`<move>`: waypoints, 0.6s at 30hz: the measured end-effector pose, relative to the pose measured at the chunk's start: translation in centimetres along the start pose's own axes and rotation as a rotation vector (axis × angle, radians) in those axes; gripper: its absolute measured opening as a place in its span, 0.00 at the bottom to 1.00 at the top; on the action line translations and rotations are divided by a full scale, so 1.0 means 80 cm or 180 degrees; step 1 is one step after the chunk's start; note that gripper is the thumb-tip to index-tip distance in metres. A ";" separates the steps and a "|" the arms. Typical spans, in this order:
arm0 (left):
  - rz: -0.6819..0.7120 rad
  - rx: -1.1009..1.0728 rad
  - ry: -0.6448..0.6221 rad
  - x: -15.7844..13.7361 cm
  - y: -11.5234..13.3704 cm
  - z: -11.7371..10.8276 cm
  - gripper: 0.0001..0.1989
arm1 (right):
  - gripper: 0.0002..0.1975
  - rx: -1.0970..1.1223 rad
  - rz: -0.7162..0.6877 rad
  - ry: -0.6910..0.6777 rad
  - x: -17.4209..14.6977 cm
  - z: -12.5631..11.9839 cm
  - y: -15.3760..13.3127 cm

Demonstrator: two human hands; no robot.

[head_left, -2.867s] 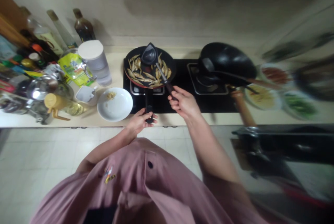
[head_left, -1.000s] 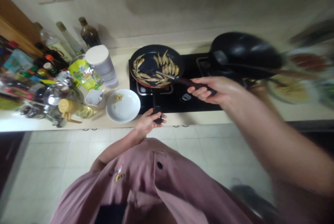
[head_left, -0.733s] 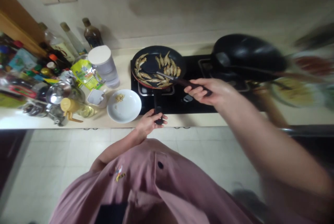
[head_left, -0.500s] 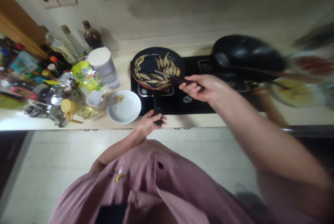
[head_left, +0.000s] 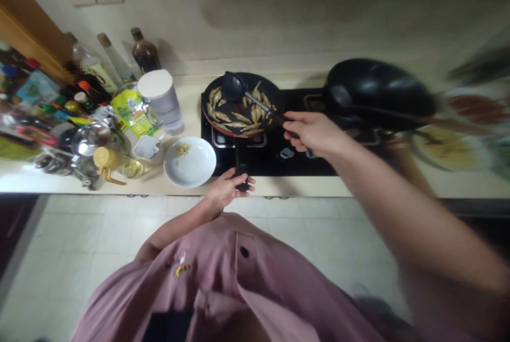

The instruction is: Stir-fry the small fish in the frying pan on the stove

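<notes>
A black frying pan (head_left: 274,87) with a red outer side sits on the left burner of the stove. Several small browned fish (head_left: 239,117) lie in it, in a ring along its left, lower and right parts. My left hand (head_left: 229,188) is closed around the pan's handle (head_left: 242,172) near the counter's front edge. With my right hand (head_left: 308,130) I grip the dark handle of a spatula (head_left: 234,87). Its broad black blade is over the back left of the pan, beside the fish; whether it touches the pan I cannot tell.
Left of the stove (head_left: 271,164) stand a white bowl (head_left: 191,180) with chopped bits, a lidded pitcher (head_left: 161,103), an oil jug (head_left: 107,161) and several bottles. A black wok (head_left: 378,92) occupies the right burner. Plated food (head_left: 442,148) is farther right.
The spatula blade has risen and turned so its broad face shows at the pan's back. My right hand has shifted slightly right. My left hand keeps its hold on the pan handle.
</notes>
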State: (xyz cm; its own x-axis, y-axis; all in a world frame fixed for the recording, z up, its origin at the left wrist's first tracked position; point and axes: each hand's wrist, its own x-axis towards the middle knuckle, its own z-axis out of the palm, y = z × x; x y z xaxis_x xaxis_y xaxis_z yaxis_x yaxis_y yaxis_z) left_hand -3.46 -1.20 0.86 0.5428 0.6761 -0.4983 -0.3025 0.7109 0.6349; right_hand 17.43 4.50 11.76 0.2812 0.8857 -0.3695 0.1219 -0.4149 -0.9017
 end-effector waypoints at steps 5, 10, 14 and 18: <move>-0.0018 -0.0020 0.0003 0.000 -0.001 0.000 0.14 | 0.24 -0.2908 -0.1638 0.0373 -0.008 -0.019 0.026; -0.0032 -0.0033 0.0049 0.000 -0.001 0.000 0.14 | 0.27 -0.4070 -0.1630 0.0561 -0.008 -0.018 0.044; -0.0038 0.0011 0.0056 0.000 -0.001 -0.001 0.14 | 0.26 -0.4407 -0.1449 0.0587 -0.016 -0.021 0.045; -0.0009 -0.0004 0.0024 0.002 -0.004 -0.002 0.13 | 0.25 -0.4587 -0.1401 0.0788 -0.038 -0.037 0.035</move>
State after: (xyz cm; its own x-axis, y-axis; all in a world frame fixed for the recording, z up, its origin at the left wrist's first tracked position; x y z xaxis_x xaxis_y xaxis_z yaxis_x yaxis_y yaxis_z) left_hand -3.38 -1.31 0.51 0.5376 0.6755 -0.5047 -0.3019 0.7130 0.6328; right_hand 19.74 0.05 10.98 0.1054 0.9937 0.0387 0.9882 -0.1090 0.1073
